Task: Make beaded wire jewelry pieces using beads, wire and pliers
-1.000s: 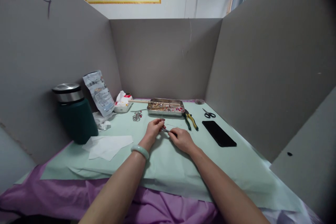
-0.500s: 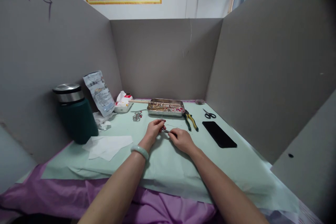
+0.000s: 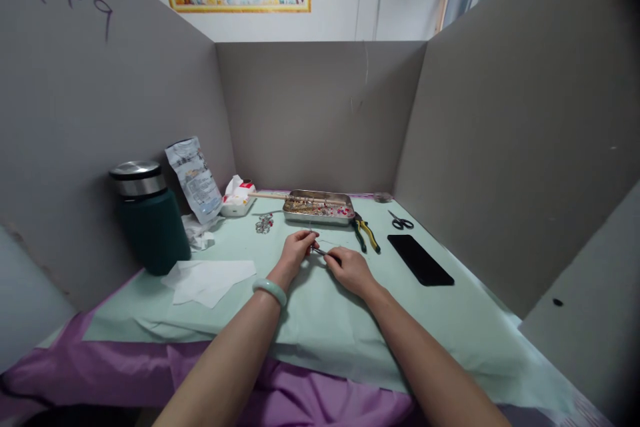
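Note:
Over the middle of the table, my left hand (image 3: 299,248) is pinched on a thin, pale wire or thread (image 3: 330,242), whose fine end trails off to the right. A jade-green bangle (image 3: 270,291) circles that wrist. My right hand (image 3: 350,269) is closed round a slim metal tool (image 3: 320,251) with a dark handle, and its tip meets the left fingertips. The tool's exact kind is too small to make out. Just beyond the hands lies a metal tray (image 3: 320,219) holding beads and small jewellery parts, with a thin wooden stick (image 3: 267,196) resting across it.
Yellow-and-green pliers (image 3: 367,233), scissors (image 3: 401,221) and a black phone (image 3: 420,260) lie to the right. A beaded chain (image 3: 264,223), white papers (image 3: 210,280), a tissue pack (image 3: 239,197), a foil pouch (image 3: 195,180) and a green flask (image 3: 150,220) are leftward. Grey partitions (image 3: 320,113) enclose the table.
The view has shifted slightly, so everything sits a little lower and further right. Both hands keep the same hold, the tool tip still at the left fingertips.

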Demonstrator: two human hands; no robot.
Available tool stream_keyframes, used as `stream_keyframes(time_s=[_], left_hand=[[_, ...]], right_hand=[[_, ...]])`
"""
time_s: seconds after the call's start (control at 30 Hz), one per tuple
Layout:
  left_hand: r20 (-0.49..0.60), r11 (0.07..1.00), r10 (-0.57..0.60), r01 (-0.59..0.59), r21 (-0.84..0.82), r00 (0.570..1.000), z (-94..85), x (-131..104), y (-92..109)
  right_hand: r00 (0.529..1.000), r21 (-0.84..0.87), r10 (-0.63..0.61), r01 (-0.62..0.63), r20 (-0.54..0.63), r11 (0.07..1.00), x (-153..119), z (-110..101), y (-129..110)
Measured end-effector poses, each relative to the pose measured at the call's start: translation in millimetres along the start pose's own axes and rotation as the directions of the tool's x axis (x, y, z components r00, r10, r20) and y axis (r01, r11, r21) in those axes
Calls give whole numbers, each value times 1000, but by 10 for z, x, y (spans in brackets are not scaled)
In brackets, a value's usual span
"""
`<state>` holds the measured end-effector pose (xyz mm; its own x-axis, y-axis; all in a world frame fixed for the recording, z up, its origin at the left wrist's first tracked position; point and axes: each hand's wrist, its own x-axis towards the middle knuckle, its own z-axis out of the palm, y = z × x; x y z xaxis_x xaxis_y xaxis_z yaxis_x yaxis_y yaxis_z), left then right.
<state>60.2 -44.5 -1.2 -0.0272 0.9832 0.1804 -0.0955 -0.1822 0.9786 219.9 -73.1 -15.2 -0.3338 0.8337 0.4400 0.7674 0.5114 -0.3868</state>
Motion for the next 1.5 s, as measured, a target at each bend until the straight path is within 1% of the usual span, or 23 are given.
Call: stream_keyframes(time_s=[0.2,0.43,0.63,1.1,1.33,1.5], left_hand=[[-2,1000,0,0,3,1000,16,12,-2],[5,1000,19,-19,16,1000,17,-8,16],[5,999,45,-45,14,999,7,6,-12],[3,998,49,-50,33,999,7,6,-20],[-33,995,95,-94,26,995,-18,38,-26],[-35,995,97,-96,22,995,-19,45,-38]], right_hand=[[1000,1,14,-14,1,1000,0,-2,5],[1000,6,11,-11,-6,1000,-5,6,9],[1000,9,7,-7,-14,1000,-2,9,4],[1000,7,10,-10,-23,1000,-3,16,9],[1000,11,5,-5,-22,1000,0,9,-1],[1000,6,7,-6,-18,1000,-4,3,-1]])
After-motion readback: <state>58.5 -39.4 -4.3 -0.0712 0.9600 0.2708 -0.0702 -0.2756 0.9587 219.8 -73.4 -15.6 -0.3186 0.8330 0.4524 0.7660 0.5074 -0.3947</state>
